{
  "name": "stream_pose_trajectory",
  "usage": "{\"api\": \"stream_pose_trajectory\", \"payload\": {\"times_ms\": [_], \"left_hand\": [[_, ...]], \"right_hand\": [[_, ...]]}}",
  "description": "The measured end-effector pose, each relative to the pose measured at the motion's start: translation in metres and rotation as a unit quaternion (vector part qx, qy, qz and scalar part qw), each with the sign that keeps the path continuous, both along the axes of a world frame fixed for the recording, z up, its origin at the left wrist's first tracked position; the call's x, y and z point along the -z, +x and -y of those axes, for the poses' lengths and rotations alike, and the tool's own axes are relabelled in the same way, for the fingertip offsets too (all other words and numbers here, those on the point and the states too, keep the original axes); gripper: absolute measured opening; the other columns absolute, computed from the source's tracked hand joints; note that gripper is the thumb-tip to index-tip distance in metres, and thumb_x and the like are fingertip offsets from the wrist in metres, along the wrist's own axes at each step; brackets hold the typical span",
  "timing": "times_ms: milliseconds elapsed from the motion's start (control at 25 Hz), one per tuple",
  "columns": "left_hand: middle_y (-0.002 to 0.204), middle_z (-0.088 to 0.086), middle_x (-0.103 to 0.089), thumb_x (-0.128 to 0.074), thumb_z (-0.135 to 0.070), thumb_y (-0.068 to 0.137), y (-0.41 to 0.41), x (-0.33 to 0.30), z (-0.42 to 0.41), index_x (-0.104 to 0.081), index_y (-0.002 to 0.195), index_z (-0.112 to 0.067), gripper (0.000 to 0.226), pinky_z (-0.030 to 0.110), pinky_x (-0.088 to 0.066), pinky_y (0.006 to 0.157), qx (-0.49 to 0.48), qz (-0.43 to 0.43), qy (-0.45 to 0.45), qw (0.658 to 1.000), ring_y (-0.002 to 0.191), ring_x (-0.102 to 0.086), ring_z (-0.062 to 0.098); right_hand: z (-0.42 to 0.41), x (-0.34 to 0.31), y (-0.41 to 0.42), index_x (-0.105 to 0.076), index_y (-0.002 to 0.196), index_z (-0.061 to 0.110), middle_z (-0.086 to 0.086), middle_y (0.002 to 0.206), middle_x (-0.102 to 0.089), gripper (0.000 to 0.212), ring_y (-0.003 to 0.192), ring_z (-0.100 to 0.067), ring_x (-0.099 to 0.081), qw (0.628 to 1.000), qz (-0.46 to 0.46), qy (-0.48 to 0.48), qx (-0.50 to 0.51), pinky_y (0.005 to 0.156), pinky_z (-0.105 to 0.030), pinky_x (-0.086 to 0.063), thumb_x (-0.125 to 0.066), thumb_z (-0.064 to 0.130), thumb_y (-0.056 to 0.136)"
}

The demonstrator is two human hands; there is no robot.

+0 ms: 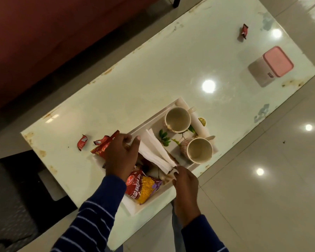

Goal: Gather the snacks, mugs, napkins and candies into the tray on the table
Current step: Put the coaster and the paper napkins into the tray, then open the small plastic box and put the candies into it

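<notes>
Both hands (121, 155) (185, 180) pinching opposite ends of napkins (154, 151), spread low over tray (173, 104) at centre frame for laying flat.

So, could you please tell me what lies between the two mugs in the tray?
In the head view, only the tray's leaf-printed floor shows between the mugs.

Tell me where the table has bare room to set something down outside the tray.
The widest bare patch lies between the tray, the far red candy and the pink-lidded container. Crowded: the tray's left side, with two red candies and a red packet by the left hand.
</notes>
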State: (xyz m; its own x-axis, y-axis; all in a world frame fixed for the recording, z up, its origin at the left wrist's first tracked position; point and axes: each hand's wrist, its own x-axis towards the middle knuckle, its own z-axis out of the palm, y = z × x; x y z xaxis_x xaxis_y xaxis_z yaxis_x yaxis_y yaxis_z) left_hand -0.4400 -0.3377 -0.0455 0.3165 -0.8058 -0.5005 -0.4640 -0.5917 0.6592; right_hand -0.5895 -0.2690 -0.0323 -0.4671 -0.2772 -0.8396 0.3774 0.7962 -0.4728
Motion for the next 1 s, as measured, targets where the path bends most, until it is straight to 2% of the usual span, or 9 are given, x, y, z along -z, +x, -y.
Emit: {"api": "stream_pose_trajectory", "payload": {"times_ms": [80,160,280,400,520,680,760,840,1000], "left_hand": [[0.086,-0.008,-0.065,-0.067,-0.039,0.087,-0.006,-0.009,-0.015,-0.062,0.096,-0.017,0.024,0.016,-0.041,0.059,-0.055,0.002,0.028,0.998,0.08,-0.061,0.004],[0.083,-0.014,-0.062,-0.071,-0.034,0.085,-0.009,-0.009,-0.025,-0.063,0.092,-0.02,0.018,0.013,-0.038,0.058,-0.07,0.017,0.032,0.997,0.079,-0.059,0.001],[0.089,-0.011,-0.065,-0.074,-0.028,0.084,-0.011,0.0,-0.031,-0.065,0.097,-0.02,0.017,0.015,-0.042,0.064,-0.031,0.036,0.014,0.999,0.084,-0.062,0.006],[0.096,-0.004,-0.068,-0.071,-0.024,0.086,-0.017,-0.002,-0.036,-0.068,0.101,-0.019,0.016,0.02,-0.047,0.067,-0.01,0.069,-0.021,0.997,0.085,-0.064,0.012],[0.096,0.001,-0.069,-0.07,-0.017,0.087,-0.019,-0.017,-0.054,-0.071,0.103,-0.011,0.018,0.012,-0.043,0.058,-0.06,0.118,-0.065,0.989,0.078,-0.063,0.013],[0.096,0.007,-0.07,-0.068,-0.019,0.089,-0.004,-0.019,-0.096,-0.068,0.098,-0.015,0.01,0.01,-0.046,0.054,-0.23,0.14,-0.005,0.963,0.074,-0.06,0.021],[0.1,0.008,-0.07,-0.069,-0.022,0.088,0.009,-0.015,-0.119,-0.065,0.104,-0.017,0.017,0.011,-0.048,0.068,-0.316,0.107,0.031,0.942,0.082,-0.063,0.027],[0.11,0.005,-0.069,-0.069,-0.029,0.088,0.023,-0.008,-0.133,-0.062,0.114,-0.016,0.03,0.034,-0.049,0.091,-0.351,0.084,0.085,0.929,0.097,-0.064,0.031],[0.122,0.004,-0.063,-0.062,-0.044,0.09,0.05,0.025,-0.143,-0.058,0.116,-0.025,0.032,0.052,-0.046,0.099,-0.322,0.018,0.135,0.937,0.106,-0.063,0.03]], "right_hand": [[-0.006,-0.006,0.002,-0.067,0.092,0.031,0.016,0.093,-0.067,0.011,0.097,-0.005,-0.06,0.974,-0.182,-0.059,-0.118,0.078,-0.021,-0.047,-0.06,0.022,0.093],[-0.015,-0.001,0.004,-0.065,0.112,0.028,0.013,0.119,-0.061,0.021,0.115,-0.007,-0.052,0.897,-0.283,-0.142,-0.308,0.094,-0.026,-0.045,-0.059,0.03,0.092],[-0.012,0.006,0.008,-0.061,0.126,0.031,0.009,0.141,-0.05,0.049,0.134,-0.012,-0.039,0.815,-0.232,-0.119,-0.518,0.111,-0.035,-0.036,-0.037,0.054,0.089],[-0.007,0.002,0.005,-0.066,0.119,0.031,0.005,0.137,-0.057,0.051,0.13,-0.018,-0.047,0.775,-0.26,-0.116,-0.565,0.108,-0.042,-0.042,-0.034,0.055,0.088],[0.002,-0.021,-0.016,-0.07,0.107,0.026,0.006,0.12,-0.066,0.036,0.114,-0.014,-0.058,0.78,-0.264,-0.221,-0.523,0.091,-0.039,-0.055,-0.045,0.045,0.09],[0.033,-0.06,-0.082,-0.069,0.103,0.023,0.009,0.11,-0.063,0.024,0.105,-0.004,-0.054,0.789,-0.282,-0.317,-0.444,0.089,-0.01,-0.042,-0.055,0.032,0.087],[0.055,-0.061,-0.124,-0.068,0.105,0.023,0.01,0.107,-0.063,0.02,0.1,-0.011,-0.058,0.815,-0.29,-0.29,-0.409,0.082,-0.022,-0.05,-0.058,0.028,0.089],[0.083,-0.046,-0.16,-0.067,0.112,0.022,0.008,0.109,-0.064,0.021,0.097,-0.015,-0.062,0.835,-0.296,-0.223,-0.406,0.073,-0.027,-0.05,-0.062,0.022,0.091],[0.13,0.013,-0.193,-0.069,0.114,0.02,-0.003,0.115,-0.07,0.022,0.104,-0.021,-0.065,0.861,-0.194,-0.102,-0.458,0.09,-0.037,-0.051,-0.059,0.02,0.094]]}}
